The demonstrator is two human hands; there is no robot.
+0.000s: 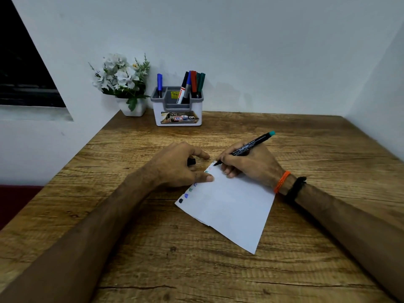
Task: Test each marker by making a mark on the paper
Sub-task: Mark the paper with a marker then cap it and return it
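From the head camera, your right hand (247,165) is pinching a black marker (247,148), its tip touching the far corner of the paper (231,206) lying on the bench (306,248). Your left hand (177,165) is curling around a black cap (191,161), thumb pressing the paper's left edge, beside coloured marks (188,193)

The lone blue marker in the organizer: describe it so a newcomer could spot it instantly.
At the back of the wooden table, beside the potted white flowers, stands a grey-and-white organizer. The blue marker stands alone in its left compartment, while every other marker crowds the right side.
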